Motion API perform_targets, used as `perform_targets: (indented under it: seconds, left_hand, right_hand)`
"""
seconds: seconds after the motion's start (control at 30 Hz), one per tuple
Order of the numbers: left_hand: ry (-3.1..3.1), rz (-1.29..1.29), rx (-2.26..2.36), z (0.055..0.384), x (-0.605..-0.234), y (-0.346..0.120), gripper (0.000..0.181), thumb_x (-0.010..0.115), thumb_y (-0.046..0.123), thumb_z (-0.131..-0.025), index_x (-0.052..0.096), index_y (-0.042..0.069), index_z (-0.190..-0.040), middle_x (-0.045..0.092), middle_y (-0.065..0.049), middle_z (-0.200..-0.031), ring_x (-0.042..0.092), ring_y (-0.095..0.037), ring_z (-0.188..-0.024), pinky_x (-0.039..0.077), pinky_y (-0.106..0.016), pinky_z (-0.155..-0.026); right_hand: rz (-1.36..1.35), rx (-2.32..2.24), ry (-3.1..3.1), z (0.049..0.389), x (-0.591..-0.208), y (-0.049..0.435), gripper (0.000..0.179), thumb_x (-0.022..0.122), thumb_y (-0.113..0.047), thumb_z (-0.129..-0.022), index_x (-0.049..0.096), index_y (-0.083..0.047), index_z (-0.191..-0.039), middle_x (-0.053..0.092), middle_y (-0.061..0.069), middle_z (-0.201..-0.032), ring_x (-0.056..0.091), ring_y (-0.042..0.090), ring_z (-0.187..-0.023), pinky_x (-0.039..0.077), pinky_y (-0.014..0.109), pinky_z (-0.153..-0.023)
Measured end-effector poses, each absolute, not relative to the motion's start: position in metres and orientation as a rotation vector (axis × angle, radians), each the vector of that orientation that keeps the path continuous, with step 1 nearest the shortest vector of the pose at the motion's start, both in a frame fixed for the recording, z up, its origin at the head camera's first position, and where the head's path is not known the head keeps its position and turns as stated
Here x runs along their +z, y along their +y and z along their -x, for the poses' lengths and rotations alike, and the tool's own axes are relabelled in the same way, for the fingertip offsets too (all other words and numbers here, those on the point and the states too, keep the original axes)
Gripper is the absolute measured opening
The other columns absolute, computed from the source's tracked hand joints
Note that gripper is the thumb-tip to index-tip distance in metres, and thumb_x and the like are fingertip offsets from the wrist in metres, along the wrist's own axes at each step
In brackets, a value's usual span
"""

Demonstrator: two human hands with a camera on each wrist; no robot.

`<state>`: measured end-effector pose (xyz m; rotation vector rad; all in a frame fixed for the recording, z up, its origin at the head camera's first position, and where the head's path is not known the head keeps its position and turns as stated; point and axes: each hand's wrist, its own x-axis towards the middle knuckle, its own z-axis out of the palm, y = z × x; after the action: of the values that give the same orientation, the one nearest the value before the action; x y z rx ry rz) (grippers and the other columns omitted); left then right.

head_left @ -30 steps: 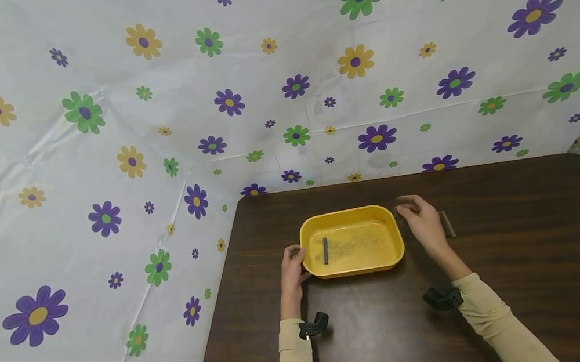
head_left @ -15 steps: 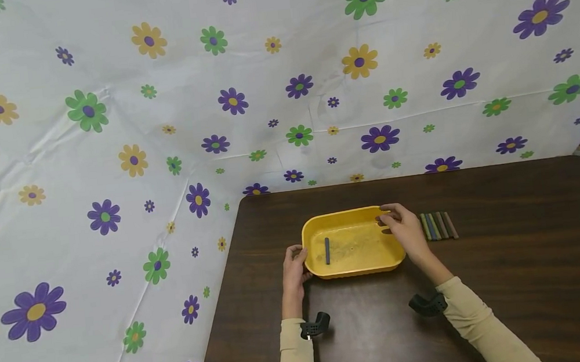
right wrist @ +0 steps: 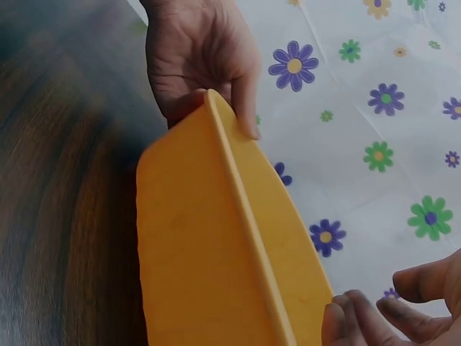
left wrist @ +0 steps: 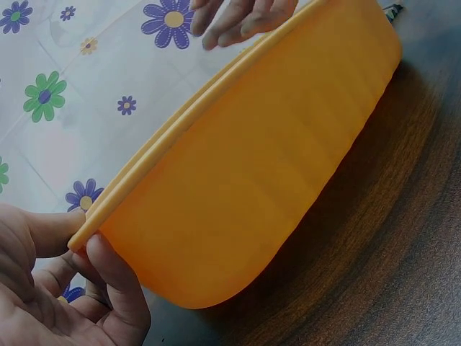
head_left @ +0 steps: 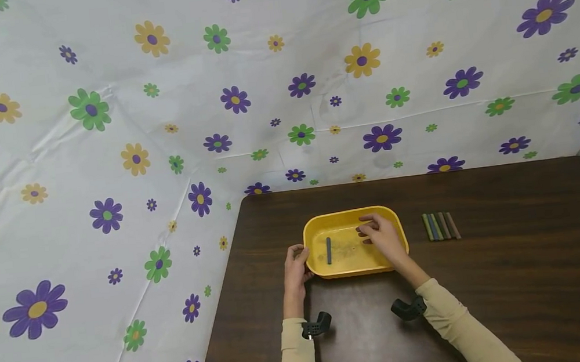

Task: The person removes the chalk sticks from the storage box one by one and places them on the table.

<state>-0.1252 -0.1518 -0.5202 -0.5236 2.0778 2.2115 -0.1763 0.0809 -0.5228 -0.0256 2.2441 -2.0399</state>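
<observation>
My left hand (head_left: 294, 267) grips the left rim of a yellow plastic tray (head_left: 349, 260). In the left wrist view its thumb lies above the rim and the fingers below. One dark blue chalk-like stick (head_left: 329, 250) lies in the tray's left half. Over the right half hovers my right hand (head_left: 386, 239), fingers loosely bent, with no object visible in it. Its fingertips look smudged dark in the right wrist view. The tray wall (right wrist: 202, 238) hides the inside there. On the table to the right, several similar sticks (head_left: 441, 226) in green, blue and brown lie in a row.
The dark wood table (head_left: 527, 251) extends to the right and in front of the tray. White cloth (head_left: 262, 113) with flower prints hangs behind and on the left. Dark smudges mark the tray's floor.
My right hand has moved left from beside the tray's right edge to over its inside, uncovering the row of sticks. My left hand stays on the rim.
</observation>
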Motion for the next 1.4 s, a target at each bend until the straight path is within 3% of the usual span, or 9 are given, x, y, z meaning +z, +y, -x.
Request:
perform_targets:
  seconds: [0.43, 0.83, 1.2, 1.4]
  left_hand:
    - [2.071, 0.523, 2.217, 0.132, -0.534, -0.156, 0.032, 0.056, 0.016, -0.108, 0.051, -0.005, -0.131, 0.061, -0.026, -0.104, 0.055, -0.017, -0.068, 0.048, -0.029, -0.061]
    - [2.101, 0.579, 2.227, 0.14, -0.562, -0.158, 0.034, 0.061, 0.027, -0.106, 0.054, 0.004, -0.13, 0.062, -0.015, -0.101, 0.054, -0.014, -0.068, 0.046, -0.026, -0.057]
    - [2.102, 0.57, 2.231, 0.139, -0.559, -0.158, 0.031, 0.06, 0.027, -0.107, 0.054, 0.005, -0.128, 0.062, -0.016, -0.105, 0.055, -0.014, -0.068, 0.046, -0.026, -0.058]
    - [2.103, 0.563, 2.229, 0.138, -0.559, -0.157, 0.031, 0.061, 0.028, -0.107, 0.054, 0.006, -0.128, 0.063, -0.018, -0.108, 0.055, -0.015, -0.068, 0.046, -0.026, -0.057]
  right_hand:
    - [-0.027, -1.886, 2.236, 0.182, -0.538, 0.053, 0.045, 0.06, -0.008, -0.102, 0.051, 0.011, -0.142, 0.06, 0.032, -0.128, 0.066, 0.044, -0.109, 0.058, 0.049, -0.086]
    - [-0.05, -1.794, 2.181, 0.19, -0.548, 0.038, 0.047, 0.062, -0.008, -0.101, 0.049, 0.012, -0.142, 0.063, 0.031, -0.124, 0.066, 0.042, -0.107, 0.059, 0.046, -0.082]
    - [-0.075, -1.743, 2.074, 0.195, -0.552, 0.022, 0.049, 0.063, -0.008, -0.1, 0.048, 0.012, -0.143, 0.062, 0.031, -0.123, 0.068, 0.039, -0.105, 0.06, 0.041, -0.077]
    - [-0.056, -1.736, 2.052, 0.196, -0.552, 0.012, 0.05, 0.064, -0.007, -0.1, 0.048, 0.012, -0.142, 0.06, 0.033, -0.131, 0.069, 0.04, -0.105, 0.06, 0.044, -0.079]
